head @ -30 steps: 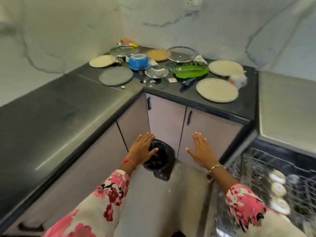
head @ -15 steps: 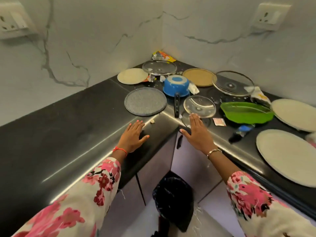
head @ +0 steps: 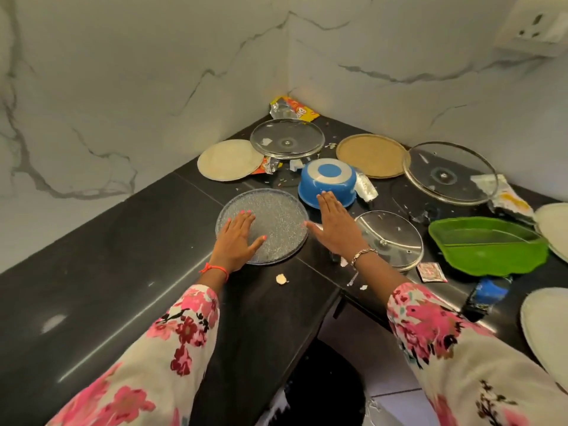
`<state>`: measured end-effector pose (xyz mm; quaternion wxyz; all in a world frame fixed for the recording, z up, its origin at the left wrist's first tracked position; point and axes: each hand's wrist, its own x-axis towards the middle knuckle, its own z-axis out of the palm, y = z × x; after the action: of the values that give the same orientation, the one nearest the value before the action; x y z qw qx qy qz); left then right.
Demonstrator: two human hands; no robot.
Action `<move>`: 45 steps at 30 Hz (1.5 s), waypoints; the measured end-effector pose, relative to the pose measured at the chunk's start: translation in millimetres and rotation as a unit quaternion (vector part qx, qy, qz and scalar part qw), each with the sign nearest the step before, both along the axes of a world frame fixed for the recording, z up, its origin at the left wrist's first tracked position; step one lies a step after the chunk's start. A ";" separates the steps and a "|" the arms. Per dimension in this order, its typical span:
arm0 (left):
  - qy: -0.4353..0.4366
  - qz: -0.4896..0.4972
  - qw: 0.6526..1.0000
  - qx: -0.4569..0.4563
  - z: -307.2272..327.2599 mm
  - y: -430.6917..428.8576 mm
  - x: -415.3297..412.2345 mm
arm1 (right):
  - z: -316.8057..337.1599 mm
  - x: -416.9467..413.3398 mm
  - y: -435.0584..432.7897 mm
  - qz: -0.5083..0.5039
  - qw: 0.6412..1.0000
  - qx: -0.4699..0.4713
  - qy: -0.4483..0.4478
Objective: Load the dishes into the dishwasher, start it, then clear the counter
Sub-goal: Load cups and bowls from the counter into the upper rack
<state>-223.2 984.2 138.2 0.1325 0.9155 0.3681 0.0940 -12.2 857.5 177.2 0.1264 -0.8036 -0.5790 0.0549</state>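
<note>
Grey and speckled, the round glass plate (head: 276, 219) lies near the corner of the black stone tabletop (head: 123, 256). The left hand (head: 236, 241) is spread flat over it, gripping nothing. The right hand (head: 335, 229), fingers straight and empty, has its fingertips at the upturned blue bowl (head: 327, 182).

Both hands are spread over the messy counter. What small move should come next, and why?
Probably curl the left hand round the near rim of the grey plate and grip it. That hand lies flat and open over the plate, holding nothing, and the plate lies flat near the counter edge, so it looks easiest to lift. The right hand, also open, reaches toward the upturned blue pot.
</note>
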 end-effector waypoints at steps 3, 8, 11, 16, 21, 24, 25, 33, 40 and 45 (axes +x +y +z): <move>-0.014 -0.035 0.999 0.001 8.8 12.6 35.9 | 6.2 14.9 -1.2 -0.039 0.999 0.013 0.014; -0.071 -0.121 0.990 0.000 29.0 -2.4 114.3 | 15.6 52.8 -42.4 -0.109 0.993 0.047 0.010; -0.100 -0.177 0.979 -0.011 41.5 -29.8 162.9 | 20.5 86.2 -83.8 -0.168 0.984 0.060 -0.010; -0.102 -0.267 0.958 -0.006 51.4 -90.7 245.8 | 22.0 151.7 -167.9 -0.272 0.957 0.101 -0.026; -0.063 -0.359 0.931 -0.033 46.4 -172.2 317.9 | 13.2 218.8 -269.4 -0.368 0.927 0.064 -0.043; -0.045 -0.394 0.916 -0.058 41.0 -224.9 352.0 | 9.5 252.7 -329.0 -0.440 0.896 0.017 -0.057; -0.040 -0.403 0.912 -0.066 40.0 -242.0 360.0 | 7.3 261.7 -346.6 -0.461 0.886 -0.005 -0.050; 0.010 -0.409 0.907 -0.100 4.5 -313.0 371.7 | -12.3 307.4 -422.0 -0.513 0.851 -0.065 0.090; 0.032 -0.417 0.906 0.056 -26.1 -319.5 355.9 | -14.1 323.7 -430.0 -0.515 0.847 -0.042 0.128; 0.045 -0.413 0.907 0.062 -31.3 -320.7 356.7 | -10.7 322.5 -432.2 -0.512 0.851 -0.036 0.112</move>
<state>133.5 663.5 106.9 0.0861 0.9952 -0.0442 0.0124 310.3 425.3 166.5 0.1717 -0.9787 -0.0646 0.0926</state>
